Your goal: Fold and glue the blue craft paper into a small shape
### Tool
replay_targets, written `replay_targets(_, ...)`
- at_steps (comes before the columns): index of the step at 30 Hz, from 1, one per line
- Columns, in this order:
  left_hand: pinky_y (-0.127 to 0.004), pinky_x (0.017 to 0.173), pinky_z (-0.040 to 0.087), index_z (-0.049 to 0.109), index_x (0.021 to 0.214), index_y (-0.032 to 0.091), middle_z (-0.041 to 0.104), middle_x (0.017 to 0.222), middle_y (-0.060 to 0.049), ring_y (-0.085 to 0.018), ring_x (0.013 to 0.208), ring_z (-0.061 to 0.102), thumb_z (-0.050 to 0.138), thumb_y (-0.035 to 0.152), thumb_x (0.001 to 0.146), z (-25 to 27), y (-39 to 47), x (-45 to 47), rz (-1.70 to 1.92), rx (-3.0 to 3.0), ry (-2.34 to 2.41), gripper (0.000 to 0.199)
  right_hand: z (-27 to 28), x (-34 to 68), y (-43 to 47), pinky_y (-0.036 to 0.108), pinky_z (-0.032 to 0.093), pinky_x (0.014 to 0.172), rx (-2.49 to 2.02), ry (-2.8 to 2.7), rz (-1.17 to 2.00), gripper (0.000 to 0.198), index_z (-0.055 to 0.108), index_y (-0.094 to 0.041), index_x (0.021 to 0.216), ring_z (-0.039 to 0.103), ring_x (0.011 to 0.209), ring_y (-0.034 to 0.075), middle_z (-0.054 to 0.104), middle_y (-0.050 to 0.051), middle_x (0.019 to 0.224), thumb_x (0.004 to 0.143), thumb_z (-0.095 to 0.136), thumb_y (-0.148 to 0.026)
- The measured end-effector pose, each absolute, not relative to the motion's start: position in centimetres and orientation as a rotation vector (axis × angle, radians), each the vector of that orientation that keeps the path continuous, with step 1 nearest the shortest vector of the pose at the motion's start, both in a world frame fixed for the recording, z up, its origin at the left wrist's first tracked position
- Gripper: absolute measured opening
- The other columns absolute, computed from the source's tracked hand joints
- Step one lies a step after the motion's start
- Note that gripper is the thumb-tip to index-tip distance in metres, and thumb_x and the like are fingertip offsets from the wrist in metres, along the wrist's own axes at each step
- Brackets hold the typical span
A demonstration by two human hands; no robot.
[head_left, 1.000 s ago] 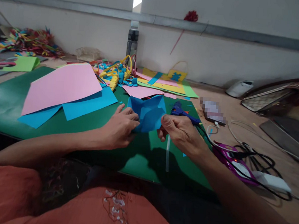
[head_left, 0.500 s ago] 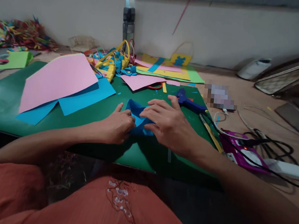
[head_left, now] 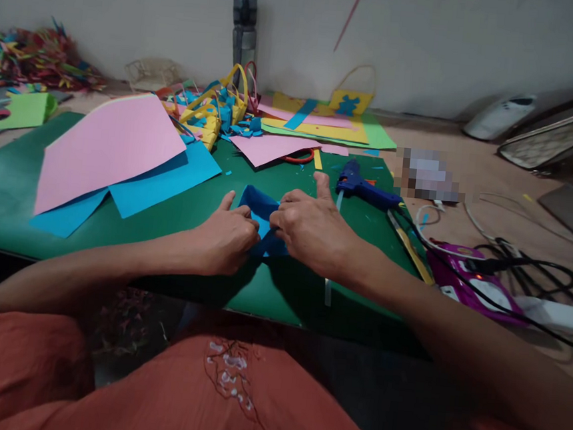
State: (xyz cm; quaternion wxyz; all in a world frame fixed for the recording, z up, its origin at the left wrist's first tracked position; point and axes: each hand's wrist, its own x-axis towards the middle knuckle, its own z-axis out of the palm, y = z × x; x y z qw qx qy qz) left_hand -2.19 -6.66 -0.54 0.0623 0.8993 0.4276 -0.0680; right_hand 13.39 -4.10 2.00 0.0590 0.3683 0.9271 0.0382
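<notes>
A small folded blue paper box (head_left: pixel 259 203) with raised sides stands on the green mat (head_left: pixel 180 286), between my hands. My left hand (head_left: pixel 232 237) is closed on its left side, thumb pointing up. On the right side, my right hand (head_left: pixel 310 227) has its fingers curled over the paper and its thumb raised. My fingers hide much of the box's front and right wall. Just beyond my right hand lies a blue glue gun (head_left: pixel 369 190), with a clear glue stick (head_left: pixel 328 291) near my right wrist.
Pink sheets (head_left: pixel 116 150) lie over blue sheets (head_left: pixel 164 181) on the left. Small yellow paper baskets (head_left: pixel 207 121) and pink paper (head_left: pixel 267 148) sit at the back. A cutter (head_left: pixel 411 249) and purple power strip (head_left: pixel 475 285) with cables are on the right.
My right hand's fingers have curled from spread out to closed on the box's right side. My left hand keeps its hold. The whole view has shifted slightly.
</notes>
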Motion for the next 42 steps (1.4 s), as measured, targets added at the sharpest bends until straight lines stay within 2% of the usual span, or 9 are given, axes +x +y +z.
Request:
replay_targets(12,-0.066,0.1,0.013,0.064,0.075,0.015,0.068,0.088,-0.007,-0.026,0.097,0.051,0.054,0.013,0.069,0.6,-6.8,-2.1,-0.294,2.692,1.297,0.012,0.8,13.6,-3.9,0.059,0.008,0.096,1.073,2.836,0.11,0.023,0.067,-0.018,0.067,0.054,0.09,0.022,0.063,0.002,0.067,0.076,0.051,-0.005)
replay_targets(16,-0.066,0.099,0.015,0.064,0.072,0.015,0.067,0.082,-0.006,-0.025,0.093,0.052,0.055,0.015,0.069,0.5,-6.7,-2.3,-0.257,2.722,1.301,0.009,0.2,13.6,-3.8,0.06,0.01,0.096,1.064,2.84,0.123,0.024,0.065,-0.019,0.064,0.053,0.088,0.023,0.061,0.002,0.063,0.075,0.051,-0.003)
replay_targets(19,-0.065,0.098,0.018,0.062,0.067,0.016,0.065,0.074,-0.004,-0.023,0.088,0.053,0.056,0.017,0.07,0.1,-6.6,-2.6,-0.203,2.759,1.268,0.007,-0.1,13.8,-3.9,0.059,0.012,0.096,1.074,2.914,0.142,0.019,0.066,-0.019,0.067,0.054,0.09,0.023,0.064,0.003,0.068,0.075,0.054,-0.005)
replay_targets(24,-0.063,0.097,0.021,0.06,0.063,0.016,0.063,0.067,-0.001,-0.021,0.083,0.054,0.057,0.019,0.071,-0.4,-6.4,-2.9,-0.129,2.777,1.27,0.009,-0.3,15.3,-4.2,0.059,0.014,0.097,1.148,3.296,0.3,0.01,0.064,-0.018,0.088,0.053,0.101,0.026,0.067,0.006,0.093,0.083,0.056,-0.02)
replay_targets(30,-0.064,0.098,0.017,0.062,0.066,0.015,0.064,0.069,-0.003,-0.024,0.086,0.055,0.056,0.02,0.073,-0.3,-6.6,-2.4,-0.2,2.732,1.303,0.01,-1.2,17.4,-4.8,0.056,0.024,0.095,0.982,3.589,0.451,0.007,0.061,-0.017,0.081,0.056,0.102,0.026,0.067,0.004,0.089,0.084,0.057,-0.021)
replay_targets(34,-0.063,0.098,0.017,0.061,0.064,0.015,0.063,0.067,-0.003,-0.023,0.085,0.055,0.057,0.023,0.074,-0.2,-6.6,-2.3,-0.192,2.728,1.314,0.013,-1.7,17.6,-5.5,0.055,0.025,0.097,0.879,3.648,0.538,0.014,0.059,-0.017,0.073,0.058,0.099,0.024,0.067,0.003,0.083,0.085,0.054,-0.02)
replay_targets(38,-0.06,0.098,0.022,0.057,0.059,0.016,0.056,0.059,0.001,-0.019,0.077,0.054,0.06,0.022,0.07,0.1,-6.4,-2.6,-0.044,2.658,1.33,0.014,-1.7,17.6,-6.0,0.052,0.026,0.1,0.76,3.678,0.567,0.015,0.058,-0.019,0.07,0.06,0.094,0.02,0.066,0.0,0.076,0.085,0.055,-0.022)
replay_targets(42,-0.048,0.092,0.034,0.049,0.052,0.015,0.05,0.054,0.004,-0.012,0.063,0.048,0.06,0.025,0.071,0.5,-6.3,-2.9,0.419,2.485,1.368,0.024,-1.2,17.7,-6.3,0.046,0.032,0.098,0.929,3.779,0.599,0.015,0.055,-0.021,0.07,0.06,0.086,0.018,0.064,0.001,0.073,0.085,0.055,-0.026)
